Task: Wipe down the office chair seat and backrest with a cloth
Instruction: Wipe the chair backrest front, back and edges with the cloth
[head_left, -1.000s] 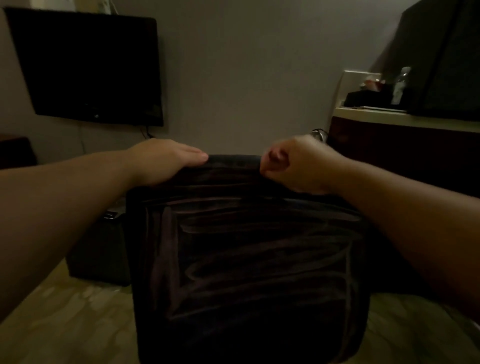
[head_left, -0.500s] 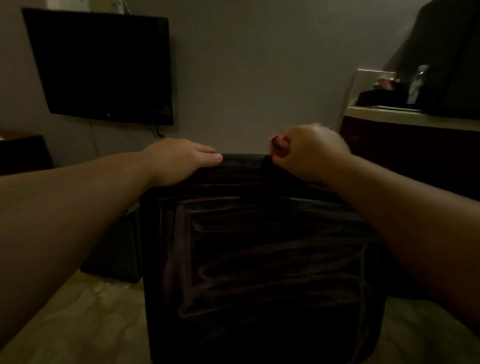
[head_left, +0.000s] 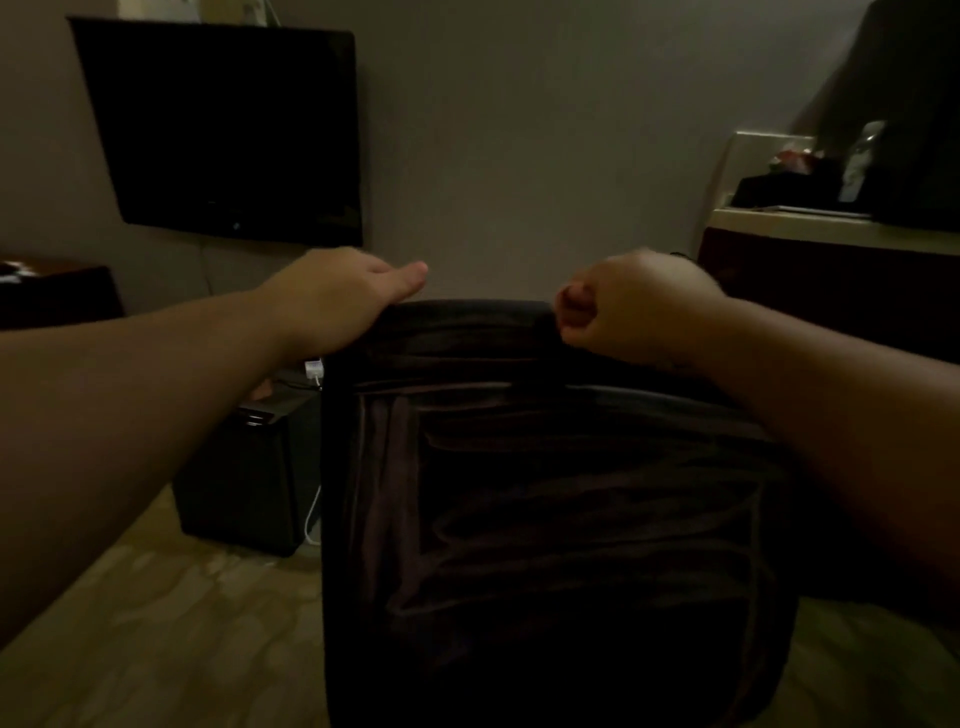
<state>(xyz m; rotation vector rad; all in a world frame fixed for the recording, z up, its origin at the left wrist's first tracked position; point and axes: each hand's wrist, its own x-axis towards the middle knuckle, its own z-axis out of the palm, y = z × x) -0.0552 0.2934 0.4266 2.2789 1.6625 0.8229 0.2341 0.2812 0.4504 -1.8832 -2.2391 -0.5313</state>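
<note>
Black chair backrest (head_left: 550, 493), central, streaked with wipe marks: left hand (head_left: 332, 296) flat and relaxed on its top left corner, likely steadying; right hand (head_left: 628, 306) fisted at top right, cloth not discernible.

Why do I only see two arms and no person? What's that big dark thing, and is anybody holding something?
The camera sits on the person's head and looks forward and down, so you see only their arms. The big dark thing is the back of an office chair. The left hand rests flat on its top edge. The right hand is curled into a fist at the same edge; the room is too dim to tell whether a cloth is inside it. Behind, a television hangs on the wall, and a counter stands at the right.
</note>
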